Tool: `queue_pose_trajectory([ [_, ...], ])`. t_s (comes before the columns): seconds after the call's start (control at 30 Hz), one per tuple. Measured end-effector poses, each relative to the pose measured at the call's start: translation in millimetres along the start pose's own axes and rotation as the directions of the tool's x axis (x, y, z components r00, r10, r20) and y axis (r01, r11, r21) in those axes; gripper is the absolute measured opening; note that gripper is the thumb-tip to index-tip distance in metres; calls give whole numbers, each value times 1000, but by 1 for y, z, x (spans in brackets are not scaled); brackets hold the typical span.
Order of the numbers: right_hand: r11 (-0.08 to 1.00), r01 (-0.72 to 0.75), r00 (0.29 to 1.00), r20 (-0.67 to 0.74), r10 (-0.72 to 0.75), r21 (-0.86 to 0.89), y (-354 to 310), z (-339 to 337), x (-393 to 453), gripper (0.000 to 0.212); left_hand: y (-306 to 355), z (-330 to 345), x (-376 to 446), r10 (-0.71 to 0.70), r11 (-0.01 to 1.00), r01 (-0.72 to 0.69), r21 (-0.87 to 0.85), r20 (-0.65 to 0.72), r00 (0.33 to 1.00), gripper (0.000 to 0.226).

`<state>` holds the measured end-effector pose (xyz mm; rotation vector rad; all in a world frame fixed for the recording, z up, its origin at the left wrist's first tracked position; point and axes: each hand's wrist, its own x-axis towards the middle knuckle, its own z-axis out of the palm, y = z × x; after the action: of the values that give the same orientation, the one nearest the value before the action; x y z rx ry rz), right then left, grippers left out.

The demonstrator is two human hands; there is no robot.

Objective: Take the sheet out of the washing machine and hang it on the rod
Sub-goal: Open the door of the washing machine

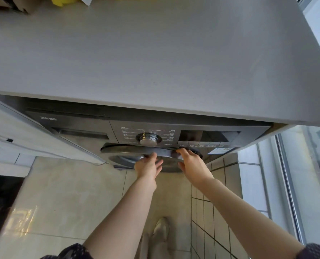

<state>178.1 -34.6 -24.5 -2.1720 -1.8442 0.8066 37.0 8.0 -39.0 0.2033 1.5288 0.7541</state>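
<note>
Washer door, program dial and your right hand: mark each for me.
washer door (129,148), head view, dark top rim
program dial (148,140), head view, chrome knob face
right hand (190,161), head view, back of hand

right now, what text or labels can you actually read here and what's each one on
"Mixed", beside the dial on the washing machine control panel.
"Quick Wash", just below it.
Brand lettering on the panel's upper left: too distorted to read.
Other program labels around the dial: too small.
Button captions under the display: too small.
Sticker with a QR code: unreadable.
</note>
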Motion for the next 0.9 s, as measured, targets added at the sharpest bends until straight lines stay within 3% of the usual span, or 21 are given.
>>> queue_pose_trajectory([
  [0.2,999,-5,1000,4,5,-40,3,6,-3,37,-4,-5,-7,27,999,-26,26,-14,1000,8],
  [0.5,998,-34,995,92,39,-55,-10,26,-42,35,-18,-45,-23,15,995,-19,97,37,999,21],
  [0.63,994,-65,986,149,78,-93,-28,39,-66,34,-25,-74,-29,16,989,-22,146,39,999,17],
  [0.9,982,-188,965,187,183,9,-84,90,-123,34,-28,-152,-47,59,974,-80,214,99,993,12],
])
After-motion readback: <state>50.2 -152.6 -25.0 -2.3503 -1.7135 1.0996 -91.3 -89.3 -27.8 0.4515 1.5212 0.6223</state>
